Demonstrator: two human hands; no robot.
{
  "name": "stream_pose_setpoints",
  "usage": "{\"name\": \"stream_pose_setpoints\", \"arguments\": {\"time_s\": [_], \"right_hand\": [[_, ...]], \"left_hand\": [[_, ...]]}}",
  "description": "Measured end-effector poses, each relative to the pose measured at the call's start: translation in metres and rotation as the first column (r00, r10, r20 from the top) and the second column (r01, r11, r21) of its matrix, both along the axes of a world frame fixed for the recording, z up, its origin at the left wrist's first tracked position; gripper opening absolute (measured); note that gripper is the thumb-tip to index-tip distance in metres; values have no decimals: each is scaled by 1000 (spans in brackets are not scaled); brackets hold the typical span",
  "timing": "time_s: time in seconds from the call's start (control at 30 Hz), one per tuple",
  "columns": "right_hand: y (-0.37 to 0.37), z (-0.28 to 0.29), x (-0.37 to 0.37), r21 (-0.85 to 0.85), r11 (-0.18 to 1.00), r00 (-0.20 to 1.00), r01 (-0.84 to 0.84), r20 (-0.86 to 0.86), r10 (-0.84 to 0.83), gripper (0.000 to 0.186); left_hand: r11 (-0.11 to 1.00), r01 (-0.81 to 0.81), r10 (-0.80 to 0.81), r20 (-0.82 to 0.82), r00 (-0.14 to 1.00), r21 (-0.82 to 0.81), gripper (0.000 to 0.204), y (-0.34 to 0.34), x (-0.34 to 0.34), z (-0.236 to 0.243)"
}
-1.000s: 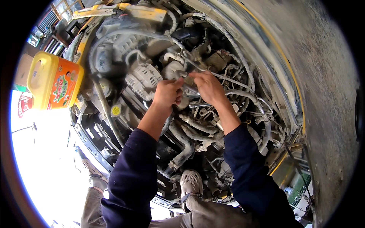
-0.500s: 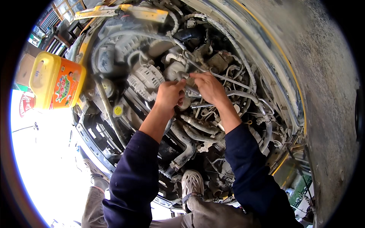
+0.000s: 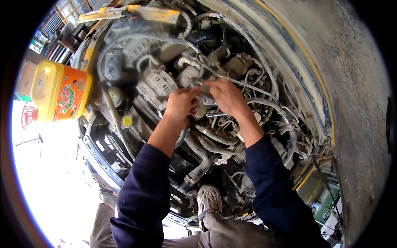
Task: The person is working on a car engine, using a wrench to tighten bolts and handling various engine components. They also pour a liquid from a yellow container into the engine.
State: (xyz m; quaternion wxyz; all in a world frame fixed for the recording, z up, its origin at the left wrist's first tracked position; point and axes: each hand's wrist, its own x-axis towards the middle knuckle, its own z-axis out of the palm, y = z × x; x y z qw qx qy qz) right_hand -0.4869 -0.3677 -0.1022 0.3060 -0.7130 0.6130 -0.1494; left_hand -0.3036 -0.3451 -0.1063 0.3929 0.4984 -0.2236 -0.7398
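Over the middle of a dusty car engine (image 3: 219, 142), both my hands meet at a grey curved pipe end (image 3: 196, 81). My left hand (image 3: 181, 103) has its fingers curled and its thumb and forefinger pressed on the pipe end. From the other side my right hand (image 3: 226, 94) closes in with bent fingers, its fingertips on the same piece; what lies under them is hidden. A shiny chrome rod-like tool (image 3: 213, 115) lies just below, passing under my right wrist. The ribbed alternator (image 3: 157, 87) sits left of my left hand.
A yellow jug with an orange label (image 3: 62, 91) stands on the left edge of the engine bay. Hoses (image 3: 198, 155) and cables surround my hands. The raised hood (image 3: 355, 103) rises at the right. My shoe (image 3: 209, 202) rests at the near edge.
The view has shifted slightly, so the jug sits a little lower and further left. Both hands stay at the pipe end, with only small finger movements.
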Motion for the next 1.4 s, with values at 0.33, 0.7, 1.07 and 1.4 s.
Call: {"name": "stream_pose_setpoints", "arguments": {"time_s": [0.33,0.7,1.07,1.4], "right_hand": [[73,32,2,63,942,732,328,614,-296,31],[93,-43,86,572,788,-471,-227,644,-603,87],[90,-51,86,526,798,-627,-294,524,-577,73],[90,-61,80,422,830,-690,-365,476,-545,55]], "left_hand": [[999,9,-7,37,999,-44,27,4,2,-5],[996,46,-55,119,991,78,30,11,7,13],[990,53,-63,75,995,129,31,15,8,22],[993,61,-69,73,995,101,33,18,5,25]]}}
